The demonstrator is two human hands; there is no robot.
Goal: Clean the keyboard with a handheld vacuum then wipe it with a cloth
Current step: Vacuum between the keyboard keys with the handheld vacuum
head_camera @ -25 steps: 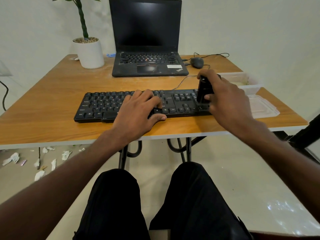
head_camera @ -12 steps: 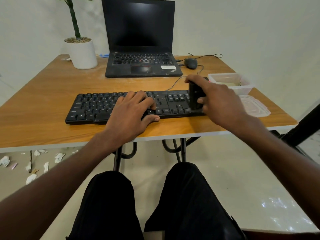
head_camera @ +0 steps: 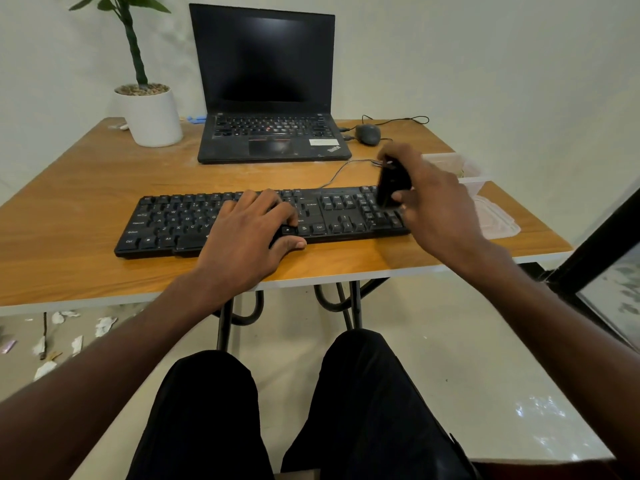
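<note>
A long black plastic keyboard (head_camera: 242, 220) with low square keys lay flat across the wooden table (head_camera: 86, 188), whose top had a warm orange grain and a thin white edge. The left hand (head_camera: 247, 237) rested on the middle of the keyboard, palm down, with the fingers lightly bent over the keys and the thumb on the front edge; it pressed the keyboard and grasped nothing. The right hand (head_camera: 440, 206) was curled around a small black handheld vacuum (head_camera: 391, 183), a smooth rounded body held nearly upright, with its lower end over the number pad at the right end of the keyboard. This hand and the vacuum were blurred, so I could not tell if the nozzle touched the keys.

At 12 o'clock from the keyboard stood an open black laptop (head_camera: 270, 98) with a dark matte screen. At 11 o'clock was a round white ceramic pot (head_camera: 152, 116) with pebbles on top and a green plant stem. A dark grey oval mouse (head_camera: 367, 134) with a thin cable lay at 1 o'clock, just right of the laptop. At 3 o'clock, partly hidden behind the right hand, was a clear plastic box (head_camera: 467, 168), and its flat clear lid (head_camera: 498, 223) lay beside it near the table edge. Torn white paper scraps (head_camera: 104, 323) lay on the pale floor at 8 o'clock.
</note>
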